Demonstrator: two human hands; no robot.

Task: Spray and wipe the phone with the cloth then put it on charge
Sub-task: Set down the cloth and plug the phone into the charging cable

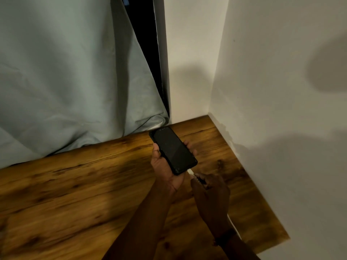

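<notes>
Phone: we see the black rectangular smartphone (173,150) lying screen up and dark in a palm, above the far right corner of the brown wood-grain table (75,184); its top end points toward the table's far edge
Left hand: the left hand (165,169) lies palm up beneath the phone; the thumb curls along its left side and fingertips show past its right side; we read this as a firm hold on the phone
Right hand: the right hand (210,188) sits just at the phone's lower end; its fingers pinch the small white charger plug (191,172); a dark band (224,238) circles the wrist
Plug: it meets the phone's lower edge; we cannot tell whether it is fully seated
Cable: a thin white cable (233,225) shows beside the right wrist, near the table's right edge
Surroundings: a pale blue-grey curtain (65,72) hangs along the far edge; white walls (272,91) close the far right corner
</notes>
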